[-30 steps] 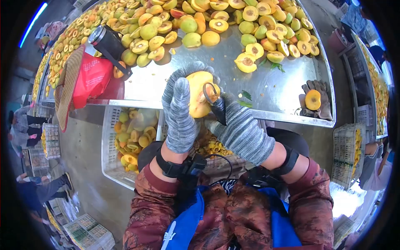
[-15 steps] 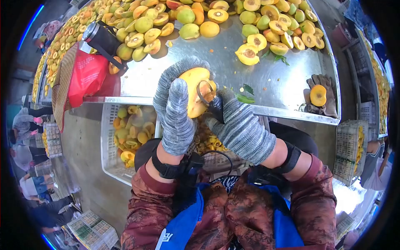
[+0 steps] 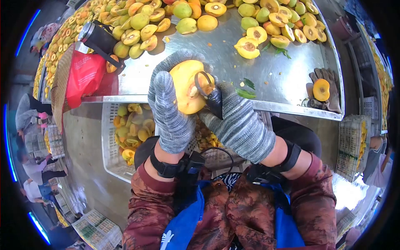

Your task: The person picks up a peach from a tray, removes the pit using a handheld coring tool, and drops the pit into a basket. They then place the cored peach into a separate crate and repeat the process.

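A yellow peach half (image 3: 187, 79) rests in my left hand (image 3: 168, 108), its gloved fingers wrapped around the far and left sides. My right hand (image 3: 239, 123), in the same grey knitted glove, grips the dark handle of a pitting tool (image 3: 214, 102). The tool's curved metal loop lies against the cut face of the peach, around the pit area. Part of the handle is hidden by my right fingers. Both hands are just over the near edge of the metal table (image 3: 166, 71).
Piles of halved peaches (image 3: 141, 21) cover the table's far side. A dark flask (image 3: 98, 36) and red bag (image 3: 85, 77) lie left; brown gloves (image 3: 329, 96) with a peach half lie right. Below stands a crate of peaches (image 3: 109, 158). People (image 3: 39, 171) work at left.
Both hands have shifted slightly left with the peach half. The peach's cut face has turned a little, and the tool's loop sits at a different angle on it.
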### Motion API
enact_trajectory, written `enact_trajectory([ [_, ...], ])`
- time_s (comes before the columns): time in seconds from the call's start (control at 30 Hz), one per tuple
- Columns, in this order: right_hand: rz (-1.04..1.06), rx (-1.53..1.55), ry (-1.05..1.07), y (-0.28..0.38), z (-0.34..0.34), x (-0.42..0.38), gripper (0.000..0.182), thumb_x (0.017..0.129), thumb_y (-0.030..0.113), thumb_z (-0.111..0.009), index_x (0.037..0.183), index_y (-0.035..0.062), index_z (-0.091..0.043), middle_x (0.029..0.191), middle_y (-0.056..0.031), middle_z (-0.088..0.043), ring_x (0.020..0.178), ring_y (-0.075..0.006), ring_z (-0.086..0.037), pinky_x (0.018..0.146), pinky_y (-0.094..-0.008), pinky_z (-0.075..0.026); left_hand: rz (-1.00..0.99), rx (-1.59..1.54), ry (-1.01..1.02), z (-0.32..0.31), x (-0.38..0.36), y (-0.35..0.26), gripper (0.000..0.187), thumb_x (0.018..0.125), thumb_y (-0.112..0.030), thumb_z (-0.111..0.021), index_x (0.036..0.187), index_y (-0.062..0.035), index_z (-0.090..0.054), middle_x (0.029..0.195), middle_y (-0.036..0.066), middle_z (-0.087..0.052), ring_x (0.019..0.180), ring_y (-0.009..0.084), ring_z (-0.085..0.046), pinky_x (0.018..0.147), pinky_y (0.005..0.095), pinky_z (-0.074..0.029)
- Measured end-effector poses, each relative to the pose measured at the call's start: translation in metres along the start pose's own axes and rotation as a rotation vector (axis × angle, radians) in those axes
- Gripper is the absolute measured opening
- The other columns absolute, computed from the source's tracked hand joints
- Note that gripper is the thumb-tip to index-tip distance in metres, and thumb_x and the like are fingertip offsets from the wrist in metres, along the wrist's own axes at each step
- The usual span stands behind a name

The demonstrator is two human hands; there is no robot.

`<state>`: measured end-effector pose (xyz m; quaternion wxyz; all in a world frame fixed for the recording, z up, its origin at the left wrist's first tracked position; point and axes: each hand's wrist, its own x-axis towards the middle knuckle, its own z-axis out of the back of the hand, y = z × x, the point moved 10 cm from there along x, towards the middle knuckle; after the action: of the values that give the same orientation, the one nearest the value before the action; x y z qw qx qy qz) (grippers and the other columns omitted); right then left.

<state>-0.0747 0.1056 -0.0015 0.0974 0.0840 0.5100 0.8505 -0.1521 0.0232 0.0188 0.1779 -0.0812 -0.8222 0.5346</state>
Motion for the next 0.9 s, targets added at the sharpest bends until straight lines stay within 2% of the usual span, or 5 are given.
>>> enact_trajectory([
  [0.07, 0.02, 0.062, -0.092, 0.003, 0.006, -0.001, 0.045, 0.07, 0.009, -0.063, 0.108, -0.0009, -0.04, 0.088, -0.0188, -0.053, 0.081, -0.0347, -0.055, 0.068, -0.0385, -0.044, -0.286, 0.684, 0.103, -0.009, -0.003, -0.015, 0.047, 0.085, -0.038, -0.045, 0.102, 0.0051, -0.05, 0.095, 0.013, -0.056, 0.084, 0.0185, -0.055, 0.076, 0.0287, -0.046],
  [0.17, -0.095, -0.014, -0.005, 0.0, 0.001, -0.002, 0.048, 0.07, 0.009, -0.062, 0.11, -0.0013, -0.039, 0.089, -0.0186, -0.054, 0.082, -0.0333, -0.055, 0.069, -0.0375, -0.045, -0.042, 0.109, 0.049, -0.002, -0.002, -0.003, 0.045, 0.085, -0.037, -0.045, 0.103, 0.0043, -0.05, 0.096, 0.013, -0.055, 0.085, 0.0189, -0.055, 0.076, 0.0288, -0.046],
  [0.27, -0.12, 0.058, 0.008, -0.004, -0.003, -0.002, 0.05, 0.069, 0.009, -0.062, 0.111, -0.0018, -0.038, 0.09, -0.0186, -0.054, 0.084, -0.0321, -0.056, 0.071, -0.0365, -0.045, 0.006, -0.042, 0.053, -0.001, -0.002, 0.002, 0.042, 0.086, -0.034, -0.044, 0.104, 0.0038, -0.05, 0.097, 0.013, -0.055, 0.086, 0.0193, -0.055, 0.077, 0.0289, -0.046],
  [0.53, 0.06, -0.139, 0.11, 0.013, -0.004, -0.006, 0.053, 0.068, 0.009, -0.065, 0.113, -0.0024, -0.039, 0.092, -0.0169, -0.054, 0.086, -0.0305, -0.056, 0.073, -0.035, -0.045, 0.027, 0.079, 0.094, 0.005, -0.008, 0.008, 0.043, 0.085, -0.033, -0.045, 0.107, 0.0038, -0.049, 0.099, 0.014, -0.056, 0.089, 0.0198, -0.055, 0.079, 0.0304, -0.045],
  [0.9, -0.076, 0.069, 0.33, 0.008, -0.015, -0.013, 0.057, 0.066, 0.008, -0.068, 0.115, 0.0001, -0.04, 0.1, -0.0125, -0.053, 0.093, -0.0205, -0.052, 0.082, -0.0313, -0.042, 0.007, 0.06, 0.193, -0.006, -0.007, -0.004, 0.048, 0.079, -0.038, -0.056, 0.106, 0.0024, -0.051, 0.1, 0.013, -0.056, 0.09, 0.02, -0.056, 0.078, 0.0323, -0.047],
])
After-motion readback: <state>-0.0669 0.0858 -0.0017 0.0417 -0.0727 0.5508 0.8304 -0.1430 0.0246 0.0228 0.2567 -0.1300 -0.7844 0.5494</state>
